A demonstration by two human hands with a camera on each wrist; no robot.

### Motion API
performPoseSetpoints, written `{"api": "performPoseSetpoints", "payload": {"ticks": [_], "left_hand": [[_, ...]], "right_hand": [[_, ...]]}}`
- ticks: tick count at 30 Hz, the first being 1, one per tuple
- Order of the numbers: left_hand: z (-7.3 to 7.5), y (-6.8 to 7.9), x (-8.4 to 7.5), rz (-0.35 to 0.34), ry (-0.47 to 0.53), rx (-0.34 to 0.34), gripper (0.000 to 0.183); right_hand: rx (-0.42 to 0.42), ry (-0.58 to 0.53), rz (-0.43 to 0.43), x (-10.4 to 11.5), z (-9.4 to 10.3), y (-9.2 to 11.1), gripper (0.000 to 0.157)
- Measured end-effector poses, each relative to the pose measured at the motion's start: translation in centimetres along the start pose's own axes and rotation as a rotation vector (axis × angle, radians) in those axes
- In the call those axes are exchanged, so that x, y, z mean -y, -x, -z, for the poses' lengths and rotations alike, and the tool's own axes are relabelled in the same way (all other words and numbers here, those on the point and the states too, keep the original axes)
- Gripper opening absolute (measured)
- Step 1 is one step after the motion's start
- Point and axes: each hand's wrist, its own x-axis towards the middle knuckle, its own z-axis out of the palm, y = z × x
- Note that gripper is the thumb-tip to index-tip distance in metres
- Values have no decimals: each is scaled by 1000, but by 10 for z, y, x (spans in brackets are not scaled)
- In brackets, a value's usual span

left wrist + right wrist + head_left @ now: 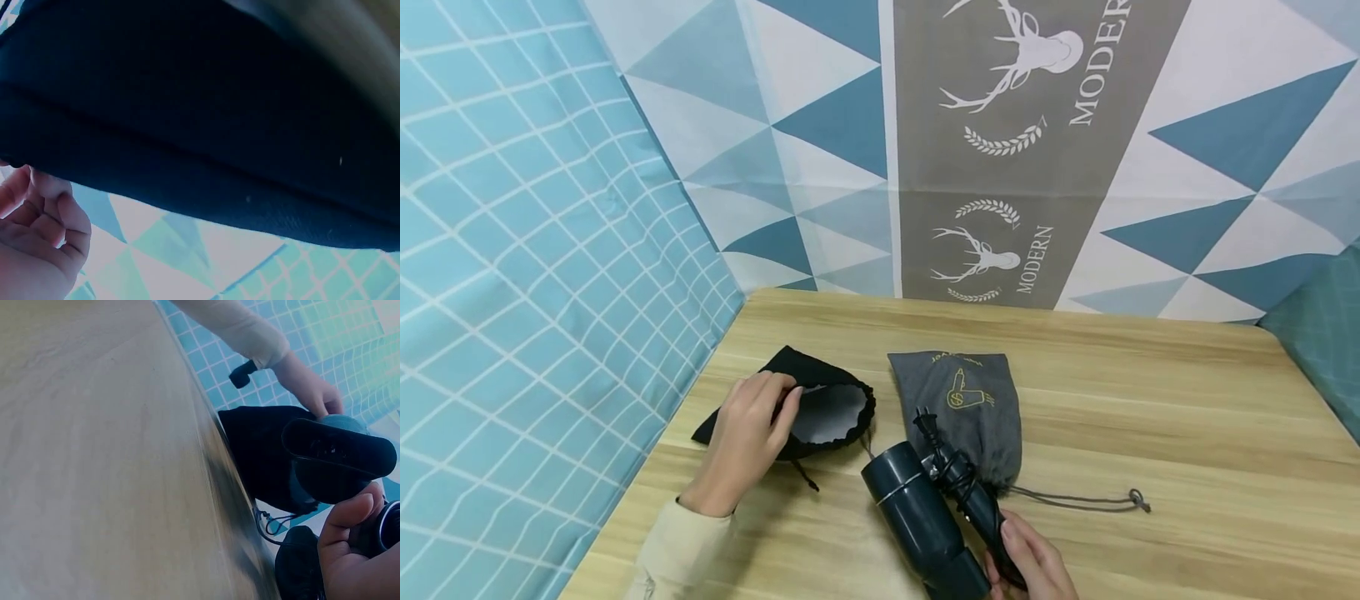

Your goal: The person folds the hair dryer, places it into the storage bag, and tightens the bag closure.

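Note:
My left hand [745, 437] pinches the upper rim of a black drawstring pouch [790, 363] on the left of the table. The pouch's mouth gapes toward the right and shows a pale lining [831, 414]. In the left wrist view the dark cloth [175, 106] fills most of the picture, fingers [53, 219] at its edge. My right hand [1037, 562] grips a folded, dark blue hair dryer [917, 517] by its handle end. A black cord [957, 477] is wound round the handle, its plug [927, 422] pointing away from me. The dryer's barrel end is close to the pouch's mouth.
A grey drawstring pouch [996, 433] with a yellow hair-dryer print lies flat behind the dryer, its string [1075, 502] trailing right. The wooden table [1187, 400] meets a patterned cloth wall [835, 208] at the back and a blue checked one [550, 292] on the left.

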Motion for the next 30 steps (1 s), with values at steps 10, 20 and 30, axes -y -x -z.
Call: {"api": "performPoseSetpoints", "payload": {"ticks": [10, 20, 30], "left_hand": [[2, -32, -15, -120, 26, 19, 12], [0, -54, -34, -200, 51, 79, 9], [-7, -55, -52, -273, 34, 225, 7]], "right_hand": [[7, -3, -12, 1, -3, -3, 25], [4, 43, -11, 0, -3, -6, 32], [138, -25, -66, 10, 17, -7, 35]]}}
